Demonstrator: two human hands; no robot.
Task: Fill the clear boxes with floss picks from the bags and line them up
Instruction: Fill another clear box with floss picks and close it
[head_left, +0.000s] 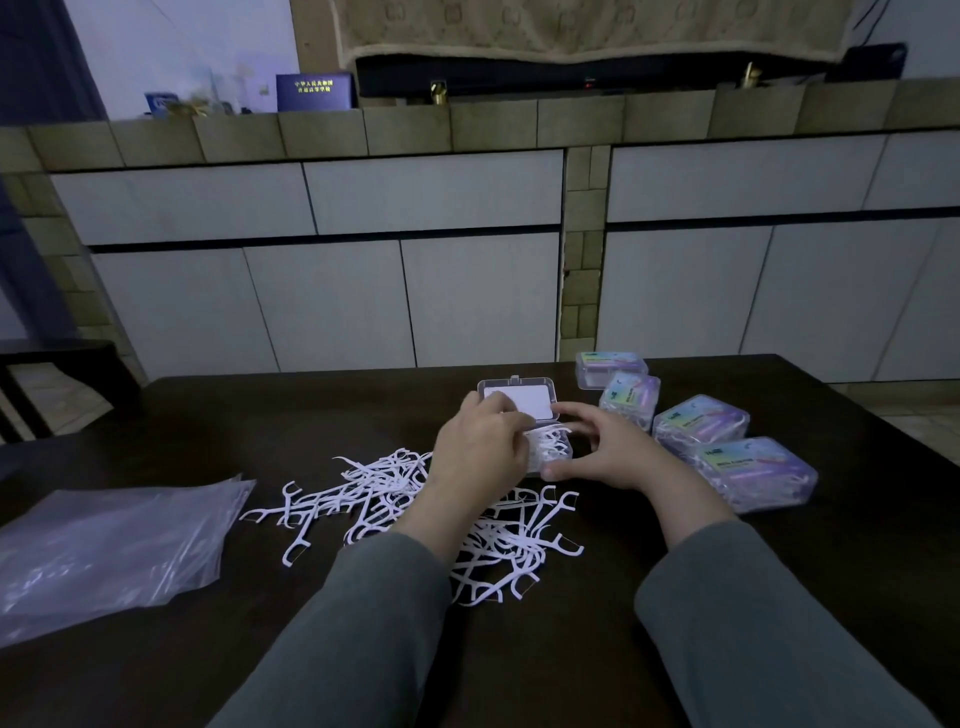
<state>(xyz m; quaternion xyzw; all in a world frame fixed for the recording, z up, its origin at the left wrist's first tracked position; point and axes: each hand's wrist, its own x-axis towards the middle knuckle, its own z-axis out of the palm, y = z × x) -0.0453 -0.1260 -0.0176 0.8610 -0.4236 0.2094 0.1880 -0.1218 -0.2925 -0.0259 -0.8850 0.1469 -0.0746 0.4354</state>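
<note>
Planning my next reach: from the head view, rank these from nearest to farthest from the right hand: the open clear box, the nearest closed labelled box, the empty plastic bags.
1. Open clear box: touching the right hand, on its left.
2. Nearest closed labelled box: just right of it.
3. Empty plastic bags: far left of the table.

Your left hand (480, 452) is covering the near left part of the open clear box (540, 441), so you cannot tell how the floss picks (553, 441) inside are lying, nor whether its fingertips are pinching any. Your sleeves (363, 623) are hiding the near middle of the loose pile of picks (374, 499). The plastic bags (104, 545) are running off the frame's left edge. The print on the closed boxes' labels (727, 457) at right is reading too small and blurred.
</note>
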